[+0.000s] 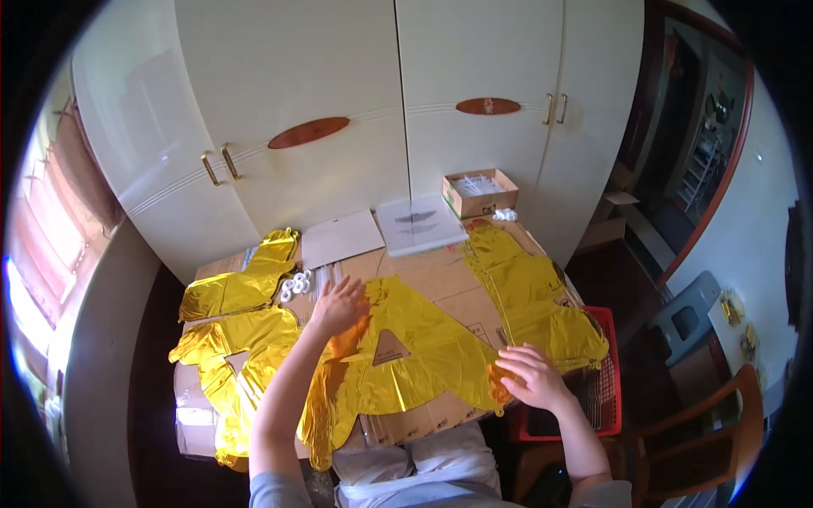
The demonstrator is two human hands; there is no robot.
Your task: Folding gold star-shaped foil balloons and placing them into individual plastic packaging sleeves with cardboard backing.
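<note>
A flat, uninflated gold foil balloon (432, 351) shaped like a letter A lies on the cardboard-covered table in front of me. My left hand (339, 306) is at its upper left edge, palm down with the fingers stretched out. At the lower right leg of the balloon is my right hand (533, 378), its fingers extended and loosely bent over the foil edge. Orange reflections show in the foil beside both hands. More flat gold foil balloons lie at the left (241, 284) and the right (538, 296).
Several small white rolls (296, 285) sit left of my left hand. Toward the back are a grey board (343, 240), a stack of clear plastic bags (421, 225) and an open cardboard box (480, 195). A red basket (605, 372) and wooden chair (703, 432) stand at the right.
</note>
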